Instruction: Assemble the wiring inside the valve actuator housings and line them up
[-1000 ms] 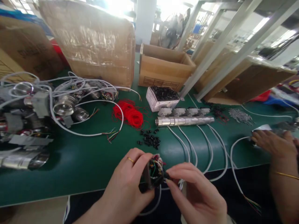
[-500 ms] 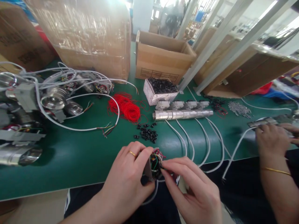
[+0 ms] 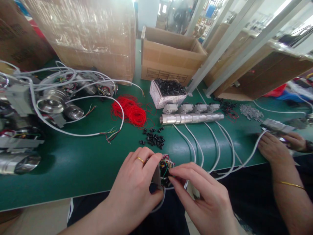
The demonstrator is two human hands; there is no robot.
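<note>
My left hand (image 3: 138, 176), with a gold ring on one finger, grips a small grey housing (image 3: 156, 176) at the table's front edge. Its open side faces right and shows thin coloured wires (image 3: 166, 164) and black parts inside. A grey-white cable hangs below it. My right hand (image 3: 201, 192) has thumb and forefinger pinched together at the wires on that open side. Whatever lies between those fingertips is too small and covered to make out. Just beyond my hands several small black clips (image 3: 154, 138) lie loose on the green table (image 3: 97, 163).
Beyond the clips are red wire (image 3: 132, 112), a white box of black parts (image 3: 158, 97) and a row of metal cylinders (image 3: 192, 118) with white cables. Metal units (image 3: 51, 101) crowd the left. At right, a co-worker's hands (image 3: 274, 148) handle a metal part.
The co-worker's hands have shifted left and lower, moving the metal part and its white cable. My own hands stay nearly in place at the housing; the view tilts slightly.
</note>
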